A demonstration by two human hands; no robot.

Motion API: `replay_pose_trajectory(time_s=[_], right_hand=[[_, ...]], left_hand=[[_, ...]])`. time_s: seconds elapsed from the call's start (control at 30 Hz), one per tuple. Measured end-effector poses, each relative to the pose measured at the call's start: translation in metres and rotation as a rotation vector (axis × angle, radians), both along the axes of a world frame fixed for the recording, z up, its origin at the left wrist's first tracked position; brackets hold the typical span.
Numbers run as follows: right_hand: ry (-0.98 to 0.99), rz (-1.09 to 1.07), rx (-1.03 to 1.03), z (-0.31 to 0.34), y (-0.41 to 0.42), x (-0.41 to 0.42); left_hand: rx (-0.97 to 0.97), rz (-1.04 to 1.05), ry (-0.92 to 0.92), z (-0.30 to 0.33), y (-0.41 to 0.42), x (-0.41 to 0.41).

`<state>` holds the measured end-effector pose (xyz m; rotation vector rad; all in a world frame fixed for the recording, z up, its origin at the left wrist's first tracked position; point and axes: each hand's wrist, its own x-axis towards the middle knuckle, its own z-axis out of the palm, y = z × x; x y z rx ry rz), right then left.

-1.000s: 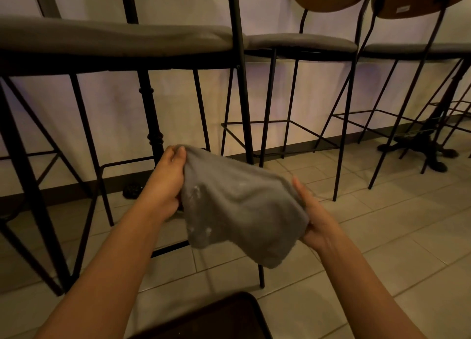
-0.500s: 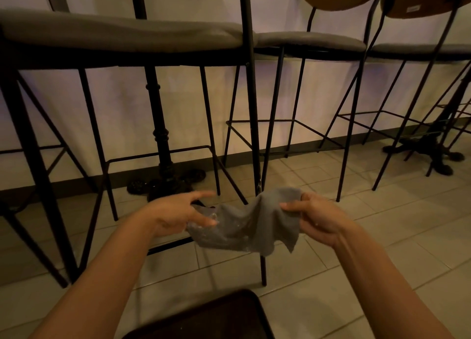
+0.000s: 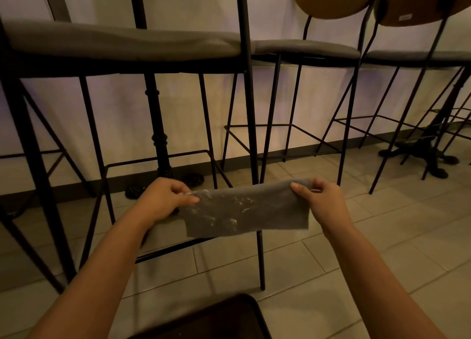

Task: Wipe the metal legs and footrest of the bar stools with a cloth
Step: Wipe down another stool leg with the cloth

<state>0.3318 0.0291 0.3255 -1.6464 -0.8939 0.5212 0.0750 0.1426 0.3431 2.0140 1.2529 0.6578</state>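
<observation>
A grey cloth [image 3: 244, 208] flecked with white lint is stretched flat between my hands, low in front of the nearest bar stool. My left hand [image 3: 163, 201] pinches its left top corner and my right hand [image 3: 322, 198] pinches its right top corner. The black front leg [image 3: 251, 124] of the nearest stool runs straight down behind the cloth to the floor. That stool's thin footrest bar [image 3: 158, 160] spans left of the leg. Its grey padded seat [image 3: 122, 41] is above. Two more stools [image 3: 305, 49] with wooden backs stand to the right.
A black cast-iron table pedestal [image 3: 159, 134] stands behind the nearest stool, and another table base [image 3: 420, 152] sits at the far right. A dark rounded object [image 3: 216, 321] fills the bottom edge. Beige floor tiles [image 3: 382, 236] spread right; a pale wall is behind.
The cloth was bunched between my hands; both hands have moved apart and lowered, pulling it out into a flat strip held by its top corners.
</observation>
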Motion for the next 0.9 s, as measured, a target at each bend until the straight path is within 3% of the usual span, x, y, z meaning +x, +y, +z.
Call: replay_pose_trajectory(time_s=[0.17,0.3,0.5,0.73,0.9], right_hand=[[0.010,-0.005,0.102,0.000,0.001,-0.003],[-0.069,-0.011,0.071,0.000,0.005,-0.008],[-0.238,-0.023,-0.002,0.006,0.009,-0.030],[-0.560,0.177,-0.024,0.012,0.017,-0.086],[-0.686,0.343,-0.144,0.021,0.009,-0.090]], left_hand=[[-0.133,-0.003,-0.271,0.001,0.002,-0.008],[-0.252,0.081,-0.429,-0.005,0.000,0.000],[-0.330,0.227,-0.514,-0.012,-0.009,0.028],[-0.281,0.057,-0.473,-0.002,-0.037,0.077],[-0.261,0.004,-0.561,0.001,-0.041,0.072]])
